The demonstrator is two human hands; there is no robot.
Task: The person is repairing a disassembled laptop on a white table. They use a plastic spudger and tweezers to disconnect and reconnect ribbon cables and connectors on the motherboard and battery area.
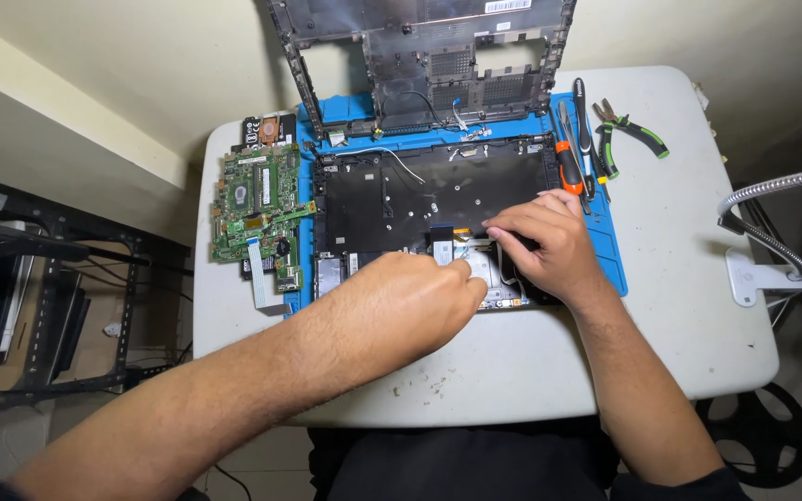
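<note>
An opened black laptop base lies on a blue work mat on a white table. My left hand rests over the front edge of the base, fingertips pinching at a silver plate near the touchpad area. From the right, my right hand comes in with its fingers pressing on the same silver part and a dark flat strip. The laptop's bottom cover stands tilted up behind the base.
A green circuit board with a white ribbon cable lies left of the mat. Screwdrivers and green-handled pliers sit at the right back. A flexible lamp neck stands at the table's right edge. A dark rack is on the left.
</note>
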